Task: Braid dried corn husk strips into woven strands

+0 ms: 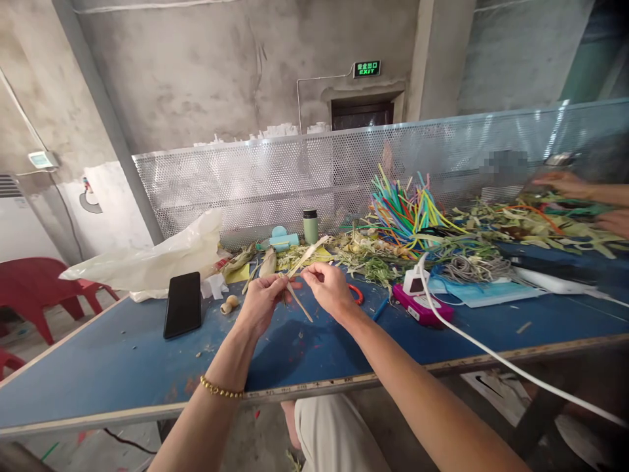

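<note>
A pale strip of dried leaf (309, 254) slants up and away from the fingers of my left hand (260, 303), which are pinched around it. Its narrow lower end (301, 307) points down to the right over the table. Close beside it, my right hand (334, 292) has thumb and forefinger pressed together; whatever is between those fingertips is too small to make out. Both hands are above the blue table (216, 360). Behind the right wrist lies a red-orange ring-shaped handle (358, 295), partly hidden.
Left of my hands lie a black phone (183, 305) and pale round pieces (228, 304). Dried leaves (378, 259), colourful stems (407, 210) and a green bottle (310, 227) stand behind. On the right are a magenta box (422, 311), a white cable (484, 351) and another person's hands (565, 183).
</note>
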Motion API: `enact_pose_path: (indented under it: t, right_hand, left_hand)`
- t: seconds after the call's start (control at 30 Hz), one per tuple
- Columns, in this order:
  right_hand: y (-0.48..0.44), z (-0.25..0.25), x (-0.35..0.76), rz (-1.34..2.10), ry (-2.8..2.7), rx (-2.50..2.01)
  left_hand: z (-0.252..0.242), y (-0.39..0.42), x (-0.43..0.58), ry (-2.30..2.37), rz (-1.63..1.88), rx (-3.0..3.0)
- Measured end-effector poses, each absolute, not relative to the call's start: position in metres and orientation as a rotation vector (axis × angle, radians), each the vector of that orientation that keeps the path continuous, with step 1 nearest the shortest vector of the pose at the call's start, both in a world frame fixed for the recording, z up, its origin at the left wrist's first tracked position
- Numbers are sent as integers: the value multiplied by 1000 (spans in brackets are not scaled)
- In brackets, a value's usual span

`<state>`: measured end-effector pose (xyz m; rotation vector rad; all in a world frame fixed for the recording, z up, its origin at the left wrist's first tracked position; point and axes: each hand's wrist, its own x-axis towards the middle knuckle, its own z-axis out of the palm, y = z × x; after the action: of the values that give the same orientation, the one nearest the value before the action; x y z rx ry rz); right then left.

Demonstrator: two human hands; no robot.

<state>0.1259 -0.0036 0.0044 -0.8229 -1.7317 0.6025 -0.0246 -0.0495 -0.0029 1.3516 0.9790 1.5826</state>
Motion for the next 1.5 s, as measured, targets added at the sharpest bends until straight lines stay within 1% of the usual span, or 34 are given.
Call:
enact_pose_path:
  t: [0.07,0.23,0.33,0.47,0.8,1.0,1.17,1.33,1.5]
  right_hand:
    - [-5,5,126,736,-1687,-858]
    - [-8,3,123,1307,-1519,-791]
    - [-6,1,120,1383,-1353,-707]
    - [-5,1,118,1304,-1308,-666]
    - [-15,3,115,1180,-1482,-644]
    - [-15,2,113,869,-1654,-635]
    - [-19,1,114,647,-1772,-514]
    - [-9,0,122,451,-1783,-590]
    - [-2,-2,128,256,-1918,-405]
  left_hand:
    - [-2,-49,-25,952,1612,1295]
    - [-3,-50,-24,919,1631,1294]
    - [-3,-50,-23,916,1619,1300]
    - [-4,-49,-23,886,1623,1264]
    - [-5,-46,-27,836,1639,1153]
    - [-5,-45,-26,850,1640,1159]
    - [-6,-45,-26,854,1647,1151]
    - [-4,-47,-27,881,1615,1121]
    - [-6,-46,-28,954,1532,1149]
